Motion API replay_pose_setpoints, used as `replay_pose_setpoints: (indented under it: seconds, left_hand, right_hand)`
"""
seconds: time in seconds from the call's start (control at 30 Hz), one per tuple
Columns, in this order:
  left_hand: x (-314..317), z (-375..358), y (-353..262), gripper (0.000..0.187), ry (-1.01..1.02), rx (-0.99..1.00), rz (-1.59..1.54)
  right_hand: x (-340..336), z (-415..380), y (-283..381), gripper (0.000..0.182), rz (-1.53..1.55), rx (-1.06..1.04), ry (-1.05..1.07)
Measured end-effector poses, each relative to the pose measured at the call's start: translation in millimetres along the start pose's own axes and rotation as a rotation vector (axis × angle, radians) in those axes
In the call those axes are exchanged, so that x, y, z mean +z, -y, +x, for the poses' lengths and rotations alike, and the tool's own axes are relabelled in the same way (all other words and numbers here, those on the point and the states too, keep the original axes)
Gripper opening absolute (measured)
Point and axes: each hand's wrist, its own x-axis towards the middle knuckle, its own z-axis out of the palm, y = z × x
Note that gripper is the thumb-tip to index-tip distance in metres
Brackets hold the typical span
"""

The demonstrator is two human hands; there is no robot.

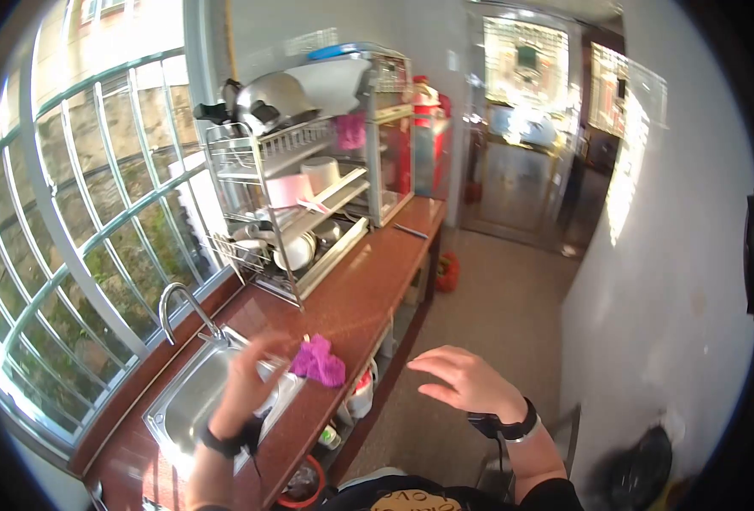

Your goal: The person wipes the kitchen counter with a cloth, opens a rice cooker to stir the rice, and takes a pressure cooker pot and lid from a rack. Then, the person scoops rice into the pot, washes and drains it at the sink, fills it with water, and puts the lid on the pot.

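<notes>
Narrow kitchen, with a barred window [96, 196] on the left and a long reddish-brown counter [368, 289] running beneath it toward a far doorway.

Left hand [245, 387]: raised over the near right corner of the steel sink [191, 393], fingers [276, 342] pinched shut on a crumpled purple cloth [319, 361]. The cloth hangs at the sink's edge, above the counter just right of the basin; whether its lower folds touch the surface cannot be told.

Right hand [466, 381]: held out over the floor, clear of the counter, fingers spread and holding nothing.

Faucet [181, 307]: stands at the back of the sink, no water visible.

Dish rack [296, 213]: well beyond the sink, loaded with bowls, plates and a metal pot (a second pink cloth hangs at its upper tier).

Progress, as judged: the cloth is in hand and positioned at the sink end of the counter. The counter surface between sink and rack shows a dry sheen with no wet streaks, so any wiping along it appears not yet done. The basin looks bare of dishes.
</notes>
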Motion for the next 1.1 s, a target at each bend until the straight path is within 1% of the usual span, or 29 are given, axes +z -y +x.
replay_pose_setpoints:
  seconds: [0.03, 0.07, 0.1, 0.13, 0.17, 0.2, 0.23, 0.3, 0.33, 0.4, 0.43, 0.5, 0.53, 0.6, 0.63, 0.67, 0.73, 0.77, 0.8, 0.87, 0.9, 0.93, 1.0, 1.03, 1.07, 1.1]
  left_hand:
    - [-14, 32, 5, 0.037, -0.092, -0.026, -0.021]
    - [-27, 64, 6, 0.034, -0.207, -0.004, -0.008]
    - [-39, 93, 15, 0.029, -0.325, 0.013, 0.052]
    - [-49, 121, 12, 0.025, -0.420, 0.012, 0.112]
    - [-62, 146, 15, 0.024, -0.474, 0.019, 0.162]
    - [-71, 171, 26, 0.024, -0.523, 0.046, 0.179]
    - [-80, 194, 28, 0.025, -0.554, 0.018, 0.212]
    - [-100, 232, 43, 0.025, -0.595, 0.054, 0.172]
    - [-109, 248, 41, 0.024, -0.605, 0.030, 0.176]
    - [-116, 273, 29, 0.025, -0.631, -0.024, 0.197]
    - [-123, 287, 23, 0.025, -0.659, -0.031, 0.229]
    - [-135, 308, 13, 0.027, -0.639, -0.060, 0.509]
    - [-145, 316, 8, 0.026, -0.604, -0.120, 0.621]
    - [-167, 332, 7, 0.026, -0.592, -0.169, 0.804]
    - [-177, 339, 7, 0.031, -0.568, -0.230, 0.865]
    - [-183, 344, 11, 0.031, -0.572, -0.250, 0.884]
    - [-188, 357, 23, 0.038, -0.528, -0.283, 1.048]
    - [-190, 366, 27, 0.050, -0.485, -0.297, 1.077]
    - [-192, 376, 34, 0.050, -0.483, -0.296, 1.084]
    - [-198, 397, 56, 0.053, -0.363, -0.247, 1.164]
    - [-201, 407, 70, 0.052, -0.381, -0.192, 1.179]
    - [-200, 416, 72, 0.052, -0.383, -0.181, 1.179]
    - [-201, 436, 76, 0.048, -0.215, -0.471, 1.144]
    - [-204, 442, 81, 0.044, -0.152, -0.427, 1.183]
    - [-210, 450, 86, 0.044, -0.149, -0.416, 1.180]
    - [-210, 457, 82, 0.044, -0.060, -0.516, 1.188]
  right_hand:
    - [-12, 17, -17, 0.031, 0.015, 0.001, -0.019]
    - [-24, 33, -34, 0.032, 0.032, 0.007, -0.041]
    - [-36, 47, -52, 0.032, 0.044, -0.020, -0.026]
    - [-47, 63, -70, 0.030, 0.060, -0.006, -0.046]
    - [-55, 79, -87, 0.029, 0.076, 0.012, -0.069]
    - [-61, 98, -106, 0.029, 0.082, -0.009, -0.067]
    - [-68, 119, -125, 0.027, 0.167, -0.014, -0.045]
    - [-73, 166, -164, 0.025, 0.342, -0.043, 0.015]
    - [-71, 191, -180, 0.025, 0.358, -0.072, 0.038]
    - [-67, 243, -205, 0.025, 0.663, -0.090, 0.106]
    - [-65, 270, -215, 0.025, 0.808, -0.120, 0.182]
    - [-65, 323, -220, 0.024, 0.838, -0.207, 0.240]
    - [-64, 349, -220, 0.024, 0.855, -0.260, 0.274]
    - [-59, 399, -223, 0.023, 0.896, -0.371, 0.283]
    - [-60, 420, -218, 0.022, 0.944, -0.345, 0.329]
    - [-58, 440, -216, 0.022, 0.962, -0.356, 0.347]
    - [-52, 469, -212, 0.021, 0.972, -0.368, 0.340]
    - [-46, 477, -210, 0.021, 0.989, -0.343, 0.341]
    - [-39, 480, -210, 0.021, 0.995, -0.346, 0.338]
    - [-27, 483, -211, 0.022, 0.889, -0.440, 0.302]
    - [-24, 481, -214, 0.023, 0.833, -0.476, 0.265]
    - [-28, 477, -215, 0.023, 0.828, -0.478, 0.256]
    - [-46, 464, -215, 0.023, 0.566, -0.464, 0.249]
    - [-49, 460, -219, 0.024, 0.540, -0.490, 0.226]
    - [-52, 458, -222, 0.024, 0.535, -0.484, 0.219]
    - [-54, 455, -226, 0.024, 0.509, -0.470, 0.206]
